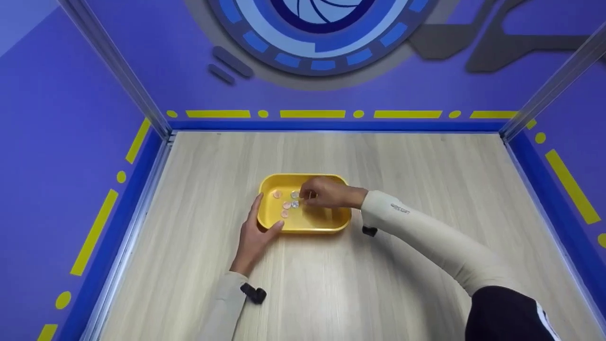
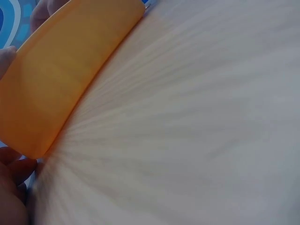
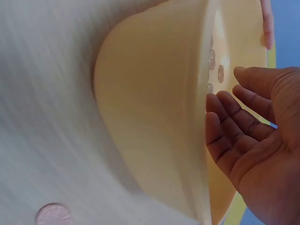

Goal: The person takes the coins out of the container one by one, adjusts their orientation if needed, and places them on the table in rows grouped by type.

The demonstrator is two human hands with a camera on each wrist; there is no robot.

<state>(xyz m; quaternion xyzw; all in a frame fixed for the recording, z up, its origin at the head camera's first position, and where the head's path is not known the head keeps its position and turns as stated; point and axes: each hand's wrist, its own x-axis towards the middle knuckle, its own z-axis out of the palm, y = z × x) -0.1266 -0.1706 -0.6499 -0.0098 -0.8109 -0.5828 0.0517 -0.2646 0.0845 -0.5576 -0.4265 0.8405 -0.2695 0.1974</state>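
A yellow tray (image 1: 341, 219) lies in the middle of the wooden table, with several small coins (image 1: 286, 205) on its floor, some copper and some silver. My left hand (image 1: 261, 220) grips the tray's left end, thumb over the near rim. The left wrist view shows the tray's outer wall (image 2: 61, 79) and my fingers (image 2: 14, 178) at its corner. My right hand (image 1: 312, 196) hovers inside the tray just right of the coins. In the right wrist view that right hand (image 3: 234, 103) is relaxed with its palm showing and holds nothing, close to the coins (image 3: 221, 73).
One loose coin (image 3: 54, 214) lies on the table outside the tray, seen only in the right wrist view. Blue walls with metal posts (image 1: 118, 66) enclose the table on three sides. Bare wood (image 1: 426, 166) stretches around the tray.
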